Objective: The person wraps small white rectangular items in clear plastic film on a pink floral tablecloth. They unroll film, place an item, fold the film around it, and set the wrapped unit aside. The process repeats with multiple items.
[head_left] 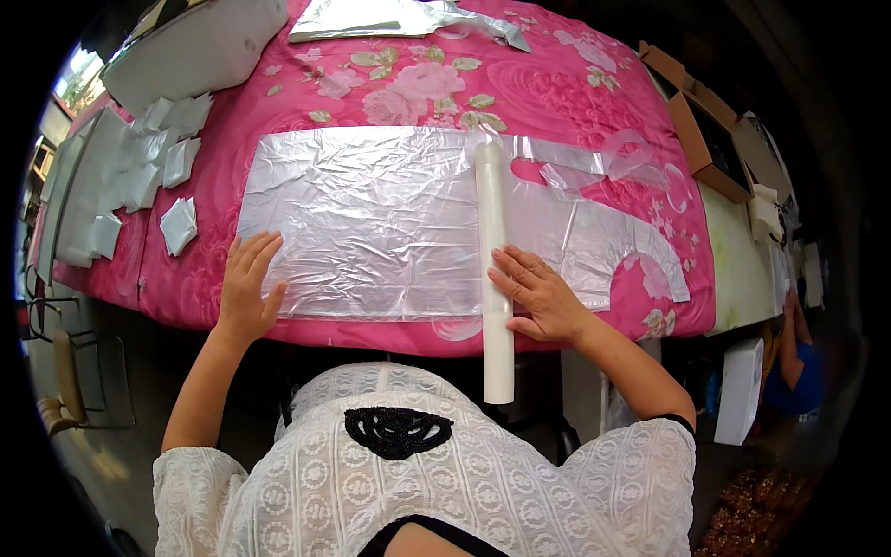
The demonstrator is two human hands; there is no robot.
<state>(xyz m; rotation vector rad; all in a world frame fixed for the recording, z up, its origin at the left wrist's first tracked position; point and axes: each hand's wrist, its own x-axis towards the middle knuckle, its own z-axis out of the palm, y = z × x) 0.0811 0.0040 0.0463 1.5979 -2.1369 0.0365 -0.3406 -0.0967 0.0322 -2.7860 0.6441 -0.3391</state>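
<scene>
Crinkled, thin clear plastic (pixel 362 223) lies spread over a pink flowered tablecloth, its right part cut with curved openings like a disposable apron. Across the sheet, a long off-white tube (pixel 497 357) lies with its near end jutting over the table's front edge. My left hand (pixel 249 286) rests open on the sheet's left edge, fingers stretched out. Against the tube lies my right hand (pixel 543 295), its fingertips on top and its thumb touching the side. Those fingers are extended, not wrapped round it.
Several folded plastic packets (pixel 144 172) are piled at the left, with one packet (pixel 179 226) apart. A pale bin (pixel 200 56) stands at the far left. More folded plastic (pixel 371 19) lies at the back. Beyond the right edge are an open cardboard box (pixel 707 139) and another person's arm (pixel 790 343).
</scene>
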